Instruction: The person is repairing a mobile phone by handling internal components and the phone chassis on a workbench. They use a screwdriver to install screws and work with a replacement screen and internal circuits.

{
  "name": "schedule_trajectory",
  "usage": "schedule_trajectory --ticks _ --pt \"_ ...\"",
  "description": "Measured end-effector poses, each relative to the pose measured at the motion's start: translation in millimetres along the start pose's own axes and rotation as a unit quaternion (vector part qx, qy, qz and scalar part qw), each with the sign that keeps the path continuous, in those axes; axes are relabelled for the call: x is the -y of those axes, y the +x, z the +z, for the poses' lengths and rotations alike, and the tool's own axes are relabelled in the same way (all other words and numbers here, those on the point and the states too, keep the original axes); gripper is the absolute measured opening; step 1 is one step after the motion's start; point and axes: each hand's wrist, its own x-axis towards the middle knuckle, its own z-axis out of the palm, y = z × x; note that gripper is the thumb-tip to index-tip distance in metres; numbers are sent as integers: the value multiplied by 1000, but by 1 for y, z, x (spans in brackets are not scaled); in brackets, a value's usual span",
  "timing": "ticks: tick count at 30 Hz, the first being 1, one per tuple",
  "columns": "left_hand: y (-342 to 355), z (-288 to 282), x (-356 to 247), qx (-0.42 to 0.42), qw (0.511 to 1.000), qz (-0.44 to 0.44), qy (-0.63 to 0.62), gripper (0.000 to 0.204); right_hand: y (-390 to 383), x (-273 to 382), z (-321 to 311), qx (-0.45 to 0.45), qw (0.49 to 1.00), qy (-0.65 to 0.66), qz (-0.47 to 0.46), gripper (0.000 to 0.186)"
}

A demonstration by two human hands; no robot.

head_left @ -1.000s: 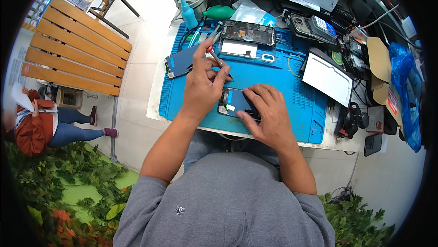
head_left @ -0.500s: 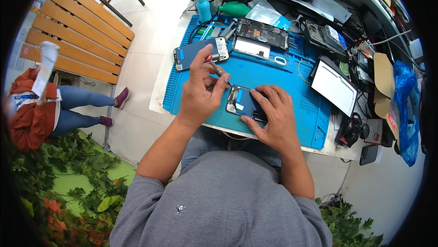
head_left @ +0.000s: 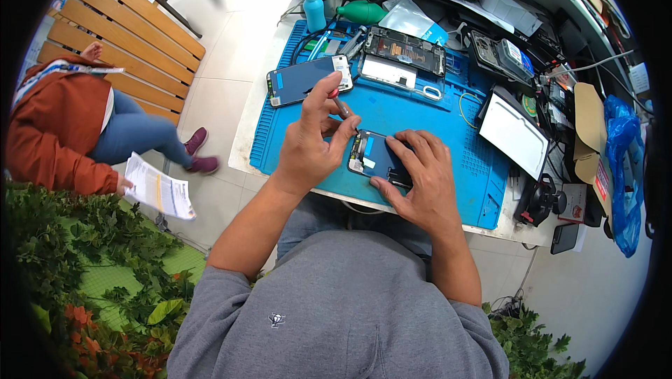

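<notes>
The dark display panel (head_left: 381, 158) lies flat on the blue mat (head_left: 451, 200), near the front edge of the table (head_left: 242, 160). The left hand (head_left: 308, 144) pinches a thin screwdriver (head_left: 342, 108) between thumb and fingers, with the forefinger raised by its red end; the tip is at the panel's left end, but I cannot tell if it touches. The right hand (head_left: 425, 169) steadies the panel, its fingers close together along the far edge, the thumb apart on the near edge.

As I judge, work on this end is under way: small parts remain there, and the opened phone (head_left: 404, 53) behind is not yet closed. A second panel (head_left: 301, 81) lies toward the mat's left edge.

The mat is rubbery and ridged; the panel is smooth, rectangular, with a light-blue sticker; the screwdriver's shaft looks metallic.
</notes>
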Motion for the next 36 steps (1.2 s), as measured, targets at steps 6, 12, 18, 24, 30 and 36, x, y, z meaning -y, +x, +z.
schedule_trajectory --ticks 6,12,18,24,30,36 --pt "11 -1 -3 -1 981 171 96 79 -1 -1 1 -6 1000 1 -3 66" --pt "21 -17 -9 79 970 190 128 66 -2 -1 1 -6 1000 2 -2 66" --pt "28 -26 -8 125 976 171 46 65 -2 -1 3 -1 1000 2 2 66" --pt "34 -30 -17 101 984 146 34 59 -2 -1 1 2 1000 -1 2 66" --pt "42 -28 -24 103 983 151 12 57 -2 -1 1 0 1000 -6 0 66" --pt "43 -28 -26 107 983 152 -3 55 -1 -1 1 -1 1000 -5 2 66"
